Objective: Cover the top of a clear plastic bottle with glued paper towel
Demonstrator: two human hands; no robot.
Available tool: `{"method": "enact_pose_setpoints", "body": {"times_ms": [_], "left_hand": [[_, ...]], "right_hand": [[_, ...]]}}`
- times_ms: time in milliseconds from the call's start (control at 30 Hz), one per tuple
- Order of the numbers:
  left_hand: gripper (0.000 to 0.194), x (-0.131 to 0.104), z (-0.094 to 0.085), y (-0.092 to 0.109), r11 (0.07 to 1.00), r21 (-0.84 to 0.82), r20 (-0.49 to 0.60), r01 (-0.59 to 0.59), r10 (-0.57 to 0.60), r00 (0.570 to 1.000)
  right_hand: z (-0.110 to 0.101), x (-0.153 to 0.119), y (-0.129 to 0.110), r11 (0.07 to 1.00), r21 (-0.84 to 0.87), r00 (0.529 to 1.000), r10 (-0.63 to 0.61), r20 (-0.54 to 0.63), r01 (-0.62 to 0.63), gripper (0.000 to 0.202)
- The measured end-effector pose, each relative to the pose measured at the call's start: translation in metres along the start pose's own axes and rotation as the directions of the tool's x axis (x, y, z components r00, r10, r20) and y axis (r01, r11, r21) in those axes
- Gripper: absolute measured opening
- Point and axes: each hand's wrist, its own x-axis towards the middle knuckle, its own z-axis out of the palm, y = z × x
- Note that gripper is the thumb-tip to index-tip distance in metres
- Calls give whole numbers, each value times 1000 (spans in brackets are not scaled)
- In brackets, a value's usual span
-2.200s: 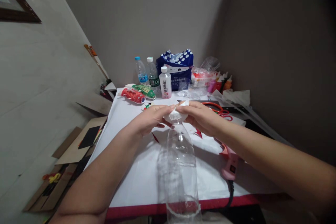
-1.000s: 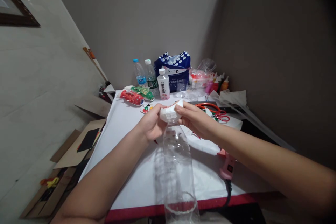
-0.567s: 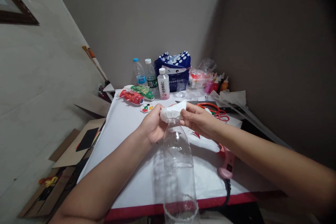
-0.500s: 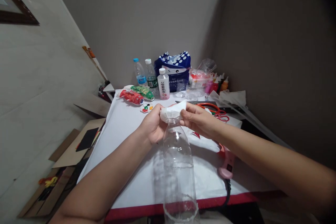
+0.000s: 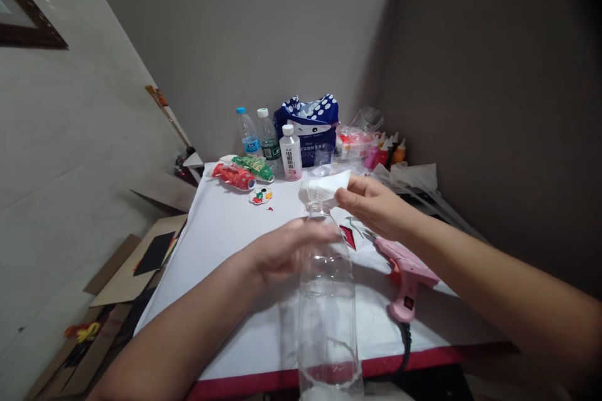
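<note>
Right hand (image 5: 376, 203), thumb and fingers together, pinched the white, crumpled paper-like sheet (image 5: 324, 187) at the mouth of the clear, uncapped plastic bottle (image 5: 327, 307), seemingly to keep it seated there. Blurred, the left hand (image 5: 282, 247) lay around the bottle's shoulder with its thumb across it, perhaps to steady it; whether it gripped, one could not tell. The bottle lay over the middle of the near edge of the white-covered, red-trimmed surface (image 5: 211, 219), its long axis running from that edge toward the far one, neck pointing away; its exact tilt was unclear. To its right, the pink plastic glue gun (image 5: 402, 263) rested with its handle toward the near edge, perhaps left within reach.
</note>
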Motion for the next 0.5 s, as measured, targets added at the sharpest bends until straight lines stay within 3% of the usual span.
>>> {"method": "enact_pose_setpoints", "body": {"times_ms": [133, 333, 500], "left_hand": [[54, -1, 6, -7, 993, 107, 155, 45, -61, 986], [47, 2, 11, -12, 993, 56, 109, 108, -113, 988], [41, 4, 11, -14, 994, 64, 134, 84, -92, 987]], "right_hand": [[-13, -10, -11, 999, -43, 999, 12, 37, -11, 20], [-22, -12, -22, 998, -57, 991, 18, 135, -11, 15], [-27, -6, -26, 997, -83, 980, 16, 201, 1, 16]]}}
